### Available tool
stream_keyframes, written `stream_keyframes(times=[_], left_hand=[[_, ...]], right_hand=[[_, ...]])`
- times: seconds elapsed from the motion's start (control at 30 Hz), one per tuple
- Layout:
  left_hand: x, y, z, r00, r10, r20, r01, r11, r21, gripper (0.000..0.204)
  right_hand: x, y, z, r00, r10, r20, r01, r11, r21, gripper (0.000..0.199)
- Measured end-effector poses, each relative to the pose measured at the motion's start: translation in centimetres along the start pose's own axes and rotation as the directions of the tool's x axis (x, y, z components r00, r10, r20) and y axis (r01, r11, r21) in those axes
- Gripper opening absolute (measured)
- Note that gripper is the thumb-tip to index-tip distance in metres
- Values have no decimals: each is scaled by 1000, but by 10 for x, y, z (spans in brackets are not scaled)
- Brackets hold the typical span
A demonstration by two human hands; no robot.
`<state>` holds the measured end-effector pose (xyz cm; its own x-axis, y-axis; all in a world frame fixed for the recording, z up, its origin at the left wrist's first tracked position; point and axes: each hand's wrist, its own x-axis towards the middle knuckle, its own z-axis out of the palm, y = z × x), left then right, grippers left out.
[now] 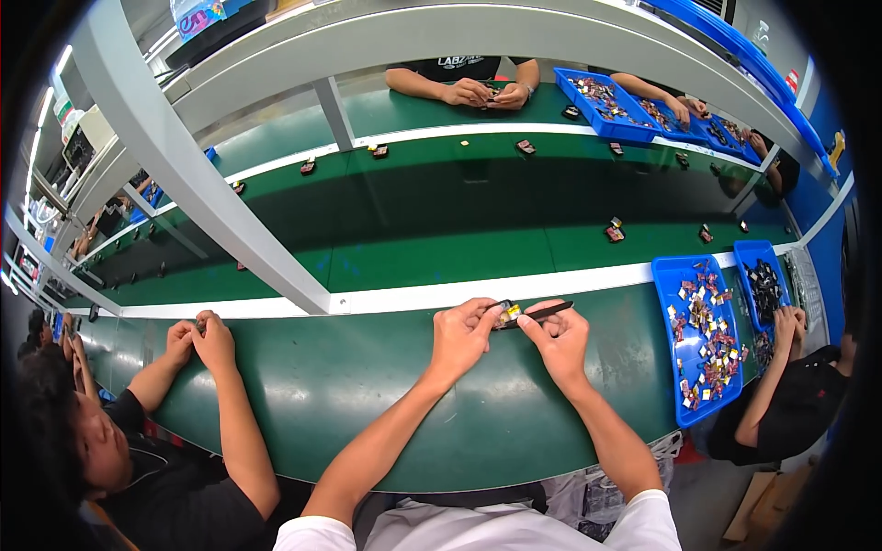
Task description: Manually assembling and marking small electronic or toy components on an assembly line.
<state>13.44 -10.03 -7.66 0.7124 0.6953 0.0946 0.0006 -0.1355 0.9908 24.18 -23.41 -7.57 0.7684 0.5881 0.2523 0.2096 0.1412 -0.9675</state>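
Observation:
Above the green worktop (395, 432), both my hands meet over a small part (507, 315) with yellow, silvery and black areas. My left hand (462, 340) pinches it from the left between thumb and fingers. In my right hand (559, 342) is a slim black tool (554, 309) that looks like tweezers. Its back end points up to the right, while its front end is hidden by my thumb. My right thumb tip is at the part's right side. Fine detail of the part is too small to make out.
At my right stands a blue tray (683, 367) of small red, yellow and white parts, with another blue tray (746, 262) of black parts beyond. A white ledge (413, 294) borders a dark green belt (441, 207) carrying scattered parts. A grey post (202, 174) rises left. Co-workers sit on both sides and opposite.

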Motion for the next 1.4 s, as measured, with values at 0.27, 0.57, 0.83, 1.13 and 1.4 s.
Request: stream_keyframes(times=[0.27, 0.57, 0.83, 1.13, 1.4], left_hand=[[-1, -1, 0, 1000, 16, 22, -16, 1000, -23, 23], [-2, 0, 1, 1000, 25, 19, -25, 1000, -15, 23], [-3, -1, 1, 998, 41, 36, -42, 999, 21, 23], [2, -5, -3, 996, 34, 79, -25, 993, -115, 23], [1, -3, -7, 992, 13, 127, 4, 991, -131, 25]], right_hand=[[6, 1, -5, 984, 167, 60, -175, 965, 195, 11], [6, 0, -6, 983, 170, 70, -180, 966, 188, 11], [8, -7, -9, 969, 228, 96, -243, 953, 181, 11], [7, 2, -7, 988, 114, 102, -136, 961, 242, 12], [3, 5, -6, 994, -92, 58, 86, 991, 105, 13]])
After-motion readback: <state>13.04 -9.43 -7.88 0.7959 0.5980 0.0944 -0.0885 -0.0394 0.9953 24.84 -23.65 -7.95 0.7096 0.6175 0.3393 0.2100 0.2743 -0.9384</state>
